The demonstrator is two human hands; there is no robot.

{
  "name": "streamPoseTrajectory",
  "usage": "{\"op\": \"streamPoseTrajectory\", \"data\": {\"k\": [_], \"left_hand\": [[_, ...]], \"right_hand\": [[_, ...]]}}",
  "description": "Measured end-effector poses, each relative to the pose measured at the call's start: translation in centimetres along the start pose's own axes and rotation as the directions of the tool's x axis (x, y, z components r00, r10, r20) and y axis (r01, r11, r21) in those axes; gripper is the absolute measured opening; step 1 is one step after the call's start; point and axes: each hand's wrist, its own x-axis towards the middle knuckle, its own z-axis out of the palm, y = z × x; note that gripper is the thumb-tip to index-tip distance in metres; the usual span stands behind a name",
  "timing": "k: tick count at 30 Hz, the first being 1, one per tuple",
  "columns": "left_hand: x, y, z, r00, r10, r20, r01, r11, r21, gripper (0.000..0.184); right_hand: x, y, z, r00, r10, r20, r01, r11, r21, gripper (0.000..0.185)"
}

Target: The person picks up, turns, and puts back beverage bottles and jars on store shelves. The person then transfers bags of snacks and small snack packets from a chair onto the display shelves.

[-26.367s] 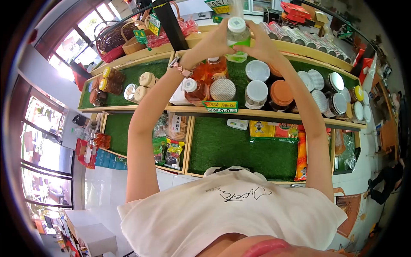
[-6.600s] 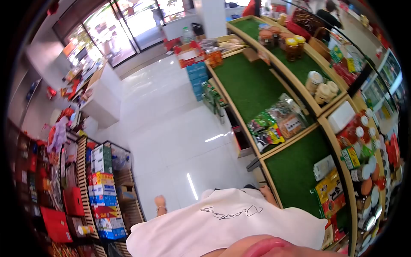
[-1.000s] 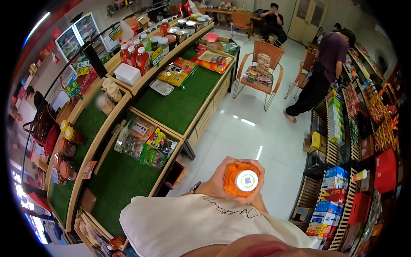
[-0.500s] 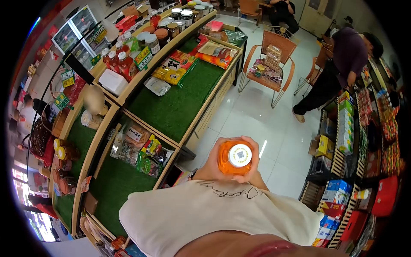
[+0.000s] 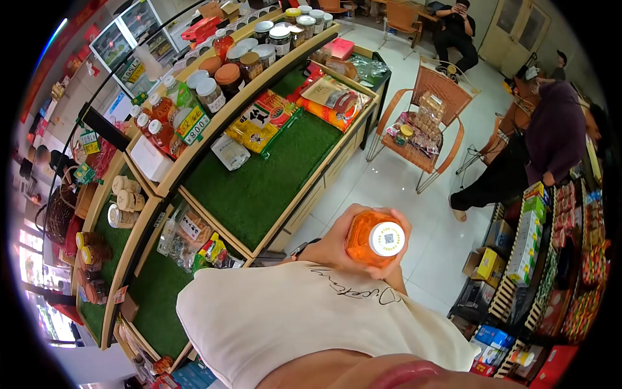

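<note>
Head view: the left hand and the right hand are together, clasped around an orange bottle from both sides, its white cap turned toward the camera, near the front of the pale shirt. On the left, a display stand lined with green turf carries packets and jars; beyond the bottle stands a woven chair loaded with packages, and a person in a purple top bends beside the slatted rack on the right.
</note>
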Motion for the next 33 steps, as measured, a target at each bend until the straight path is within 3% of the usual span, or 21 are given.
{"op": "streamPoseTrajectory", "data": {"k": [1,3,6,7,8,11,15,16,17,19,22,25,27,28,29,31,32,33], "left_hand": [[0.9,-0.4,-0.4,0.999,0.039,-0.020,-0.038,0.999,0.034,0.073],[2.3,-2.2,-1.7,0.997,-0.066,-0.035,0.062,0.993,-0.102,0.072],[5.7,-3.7,-5.6,1.000,0.023,-0.006,-0.021,0.969,0.245,0.080],[7.0,-3.8,-6.9,0.985,0.172,-0.026,-0.141,0.881,0.452,0.084],[8.2,-3.6,-8.2,0.983,0.183,-0.017,-0.159,0.893,0.420,0.097],[11.8,-3.0,-13.2,0.984,0.175,-0.020,-0.155,0.918,0.364,0.105],[16.9,1.4,-21.6,0.940,0.334,0.064,-0.290,0.690,0.663,0.093],[18.2,2.4,-22.7,0.895,0.441,0.068,-0.357,0.617,0.701,0.082],[19.4,4.2,-23.7,0.898,0.433,0.072,-0.343,0.592,0.729,0.074],[21.5,5.4,-26.3,0.872,0.479,0.099,-0.311,0.387,0.868,0.065],[23.7,6.8,-29.7,0.905,0.423,-0.048,-0.116,0.354,0.928,0.059],[25.5,9.3,-33.1,0.927,0.349,-0.139,0.048,0.256,0.966,0.044],[28.1,11.0,-36.1,0.879,0.456,-0.139,0.043,0.214,0.976,0.035],[29.1,12.0,-37.1,0.877,0.424,-0.228,0.144,0.220,0.965,0.037],[30.5,13.2,-38.3,0.841,0.511,-0.176,0.133,0.119,0.984,0.037],[33.5,16.3,-41.3,0.843,0.538,-0.009,0.113,-0.160,0.981,0.041],[35.0,18.6,-41.8,0.885,0.451,-0.115,0.236,-0.223,0.946,0.043],[36.5,20.4,-42.6,0.902,0.364,-0.231,0.347,-0.296,0.890,0.046]], "right_hand": [[0.9,0.7,-0.4,1.000,0.012,0.006,-0.012,1.000,0.002,0.096],[2.7,2.4,-1.1,0.999,0.025,0.022,-0.026,1.000,0.010,0.096],[5.6,5.6,-2.4,0.998,0.067,0.009,-0.067,0.998,-0.002,0.096],[6.6,6.7,-2.5,0.996,0.086,-0.002,-0.086,0.996,-0.006,0.096],[7.6,7.9,-2.7,0.993,0.104,-0.046,-0.103,0.994,0.040,0.097],[12.1,12.1,-2.6,0.982,0.175,-0.068,-0.167,0.979,0.118,0.096],[20.3,17.8,-2.0,0.976,0.132,0.171,-0.148,0.985,0.090,0.095],[22.0,19.4,-1.9,0.962,0.143,0.232,-0.174,0.978,0.118,0.097],[24.0,20.7,-1.1,0.954,0.158,0.253,-0.202,0.967,0.157,0.097],[27.5,23.6,0.2,0.935,0.131,0.329,-0.201,0.961,0.190,0.094],[31.2,27.5,2.3,0.894,0.126,0.430,-0.278,0.909,0.311,0.091],[36.1,30.5,5.3,0.872,0.028,0.488,-0.157,0.961,0.226,0.087],[39.4,34.7,6.8,0.880,-0.056,0.472,-0.003,0.992,0.125,0.084],[41.9,36.0,8.8,0.874,-0.138,0.467,0.005,0.962,0.274,0.086],[45.4,36.4,10.3,0.870,-0.174,0.462,0.031,0.953,0.301,0.091],[52.9,39.5,13.5,0.799,-0.345,0.492,0.023,0.836,0.548,0.095],[56.6,40.6,14.6,0.749,-0.408,0.523,0.131,0.864,0.487,0.093],[60.4,40.5,15.1,0.685,-0.541,0.488,0.498,0.836,0.229,0.088]]}}
